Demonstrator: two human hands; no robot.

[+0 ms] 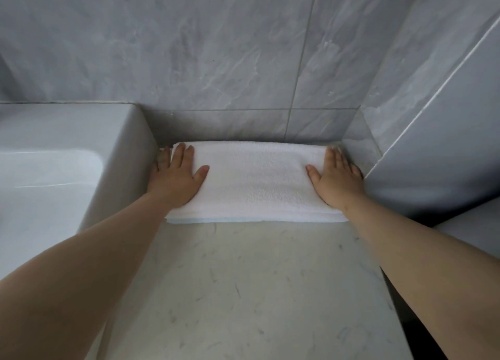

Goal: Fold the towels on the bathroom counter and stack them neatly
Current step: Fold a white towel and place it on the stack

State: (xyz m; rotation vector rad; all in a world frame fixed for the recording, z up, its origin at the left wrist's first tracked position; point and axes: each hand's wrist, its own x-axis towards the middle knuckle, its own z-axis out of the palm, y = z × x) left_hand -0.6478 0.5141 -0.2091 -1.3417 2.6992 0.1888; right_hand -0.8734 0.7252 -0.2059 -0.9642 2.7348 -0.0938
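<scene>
- White terry towel (254, 181), head view: folded into a long flat rectangle at the back of the pale marbled counter (243, 292). Its far edge is against the grey tiled wall (216, 48), and its ends sit between the sink (54, 175) and a grey side panel (446, 143).
- Near edge shows several layers lying flush. Cannot tell whether that is one towel folded over or several stacked.
- Left hand (176, 175): flat, fingers straight and spread, palm pressing down on the towel's left end; gripping nothing.
- Right hand (336, 181): the same on the right end, fingers straight, palm down, outer edge close to the side panel.
- Progress, as a judgement: folding looks done for what is in sight. Edges are square, the top is smooth, and no loose cloth trails out.
- No unfolded towel is visible on the near counter.
- Likely this is the last pressing and squaring of the pile. What remains appears to be lifting the hands away, unless more towels lie out of frame.
</scene>
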